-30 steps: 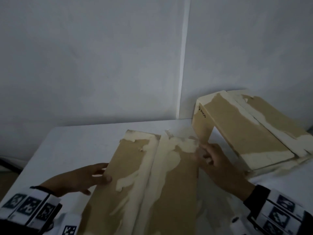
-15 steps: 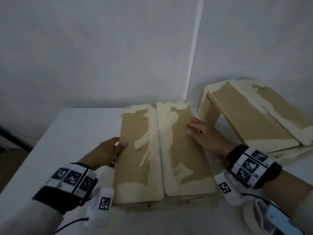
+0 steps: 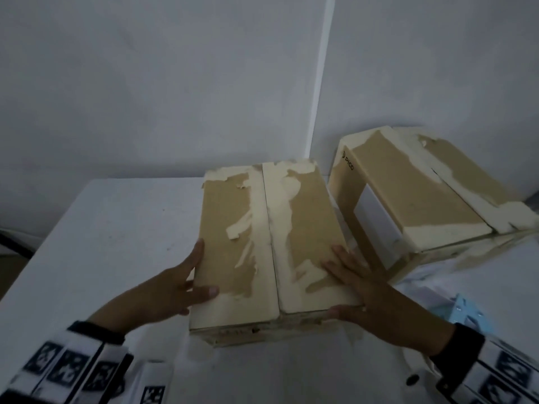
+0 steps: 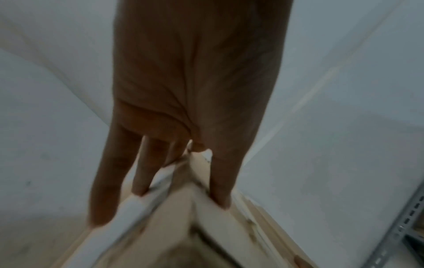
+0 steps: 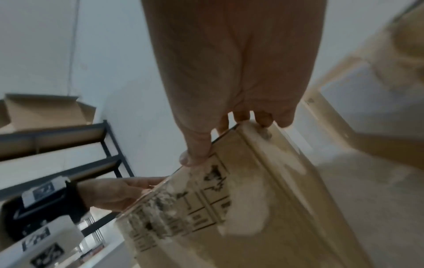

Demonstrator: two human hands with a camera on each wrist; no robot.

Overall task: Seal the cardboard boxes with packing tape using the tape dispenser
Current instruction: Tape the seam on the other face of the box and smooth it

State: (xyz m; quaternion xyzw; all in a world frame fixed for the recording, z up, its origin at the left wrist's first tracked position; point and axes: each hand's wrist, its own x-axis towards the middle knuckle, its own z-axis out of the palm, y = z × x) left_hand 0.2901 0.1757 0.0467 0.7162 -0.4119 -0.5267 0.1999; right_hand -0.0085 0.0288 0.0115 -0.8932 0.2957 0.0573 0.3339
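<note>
Near cardboard box sits on the white table, centre of the head view, long axis running 6 to 12 o'clock. Both top flaps closed, seam down the middle. Surface is patchy with torn pale paper; no fresh tape strip that I can make out.

Left hand clamps the box's 9 o'clock edge: thumb over the top face, fingers against the side wall. Left wrist view confirms it: fingers spread down one face, thumb on the other, box corner between them.

Right hand is at the box's 4 to 5 o'clock corner: fingers flat on the top flap, thumb tucked under the near end edge. Right wrist view shows the thumb on the printed end face. Hands are well apart, one per side, both gripping the same box.

Second cardboard box stands at 2 o'clock, tilted, close to the first.

Light blue object at 4 o'clock by the right wrist, probably the tape dispenser; mostly hidden and blurred.
</note>
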